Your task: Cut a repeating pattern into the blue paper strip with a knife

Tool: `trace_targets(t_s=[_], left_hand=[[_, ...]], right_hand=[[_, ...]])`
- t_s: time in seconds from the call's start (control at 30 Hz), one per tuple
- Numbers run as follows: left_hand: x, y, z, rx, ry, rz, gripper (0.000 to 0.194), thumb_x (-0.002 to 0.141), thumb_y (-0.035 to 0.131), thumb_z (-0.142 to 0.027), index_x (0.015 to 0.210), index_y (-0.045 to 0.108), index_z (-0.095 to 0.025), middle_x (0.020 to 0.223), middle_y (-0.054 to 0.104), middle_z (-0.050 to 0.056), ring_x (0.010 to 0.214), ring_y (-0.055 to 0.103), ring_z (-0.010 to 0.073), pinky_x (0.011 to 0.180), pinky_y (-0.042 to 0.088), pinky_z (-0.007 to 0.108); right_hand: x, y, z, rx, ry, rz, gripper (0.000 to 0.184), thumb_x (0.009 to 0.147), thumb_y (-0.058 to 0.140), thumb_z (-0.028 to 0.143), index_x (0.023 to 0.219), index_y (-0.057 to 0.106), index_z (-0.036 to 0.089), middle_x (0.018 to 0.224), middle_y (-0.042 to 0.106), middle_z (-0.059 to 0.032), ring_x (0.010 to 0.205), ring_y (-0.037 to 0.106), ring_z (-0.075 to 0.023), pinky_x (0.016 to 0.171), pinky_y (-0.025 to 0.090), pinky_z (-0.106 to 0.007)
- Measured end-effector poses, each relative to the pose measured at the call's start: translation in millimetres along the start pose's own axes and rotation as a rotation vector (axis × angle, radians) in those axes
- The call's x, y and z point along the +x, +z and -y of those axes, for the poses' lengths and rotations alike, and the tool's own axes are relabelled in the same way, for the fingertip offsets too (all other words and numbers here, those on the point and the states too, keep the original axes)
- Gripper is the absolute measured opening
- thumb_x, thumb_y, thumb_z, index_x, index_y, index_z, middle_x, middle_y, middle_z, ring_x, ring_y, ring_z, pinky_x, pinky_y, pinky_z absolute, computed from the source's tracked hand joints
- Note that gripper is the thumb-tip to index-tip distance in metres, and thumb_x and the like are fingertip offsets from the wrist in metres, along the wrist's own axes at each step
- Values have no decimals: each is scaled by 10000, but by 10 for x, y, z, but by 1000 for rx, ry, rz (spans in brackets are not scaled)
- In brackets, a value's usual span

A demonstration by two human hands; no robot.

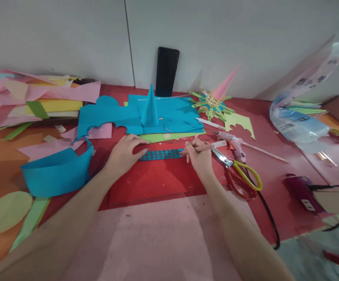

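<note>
A narrow blue paper strip (162,154) with rows of small dark drawn marks lies flat on a red sheet. My left hand (125,153) rests at the strip's left end, fingers spread and the thumb touching it. Pinched in my right hand (199,157) is a pen (213,146), its tip down at the right end of the strip. Just right of that hand lie scissors (239,175) with yellow and red handles and a pink glue gun (235,145). Behind the strip, a blue paper cone (150,111) stands on blue sheets (181,111).
A phone (167,72) leans on the wall. Beside it stands a pink cone (224,86) on a spiky green-and-cream piece. Left are a curled blue paper band (58,171) and piled coloured paper (55,105). A purple power socket (302,193) and cable lie right.
</note>
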State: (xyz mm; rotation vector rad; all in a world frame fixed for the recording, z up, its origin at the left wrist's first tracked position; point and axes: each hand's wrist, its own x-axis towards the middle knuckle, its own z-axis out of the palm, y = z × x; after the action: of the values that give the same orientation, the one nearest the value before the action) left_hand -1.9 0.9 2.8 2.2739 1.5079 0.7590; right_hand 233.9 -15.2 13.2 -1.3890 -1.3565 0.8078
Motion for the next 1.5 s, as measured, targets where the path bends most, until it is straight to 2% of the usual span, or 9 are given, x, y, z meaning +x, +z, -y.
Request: trace_targets(t_s=[0.27,0.63,0.87,1.1,1.5], left_hand=[[0,-19,-8,20,-21,35,228,868,495,-350,1002,627,-220,1014,575,43,968,531,211,857,421,348],[-3,-19,-11,27,-16,24,232,859,503,-346,1002,636,-219,1001,579,43,954,535,214,857,420,351],[1,-13,-1,15,-18,35,237,866,492,-362,1002,631,-226,1012,571,43,970,532,216,864,419,360],[-2,-26,-17,26,-21,40,224,867,497,-349,1003,628,-228,1020,574,40,979,531,213,869,418,348],[-1,-26,-24,28,-28,40,216,862,507,-345,996,630,-229,1015,580,39,974,534,210,862,426,348]], right_hand=[[5,-24,18,-49,8,32,283,820,505,242,571,371,236,327,427,90,511,660,-169,488,474,-218],[-3,-16,15,-38,19,26,286,817,502,237,566,367,239,333,421,87,521,662,-169,499,492,-225],[-5,-24,14,-103,-26,31,306,816,503,195,543,367,231,340,434,85,489,637,-141,506,467,-210],[0,-34,13,-32,11,16,281,819,497,214,570,369,237,330,422,93,517,656,-166,524,497,-234],[-5,-17,22,-19,11,30,296,834,515,255,571,380,235,338,434,87,473,621,-148,516,499,-230]])
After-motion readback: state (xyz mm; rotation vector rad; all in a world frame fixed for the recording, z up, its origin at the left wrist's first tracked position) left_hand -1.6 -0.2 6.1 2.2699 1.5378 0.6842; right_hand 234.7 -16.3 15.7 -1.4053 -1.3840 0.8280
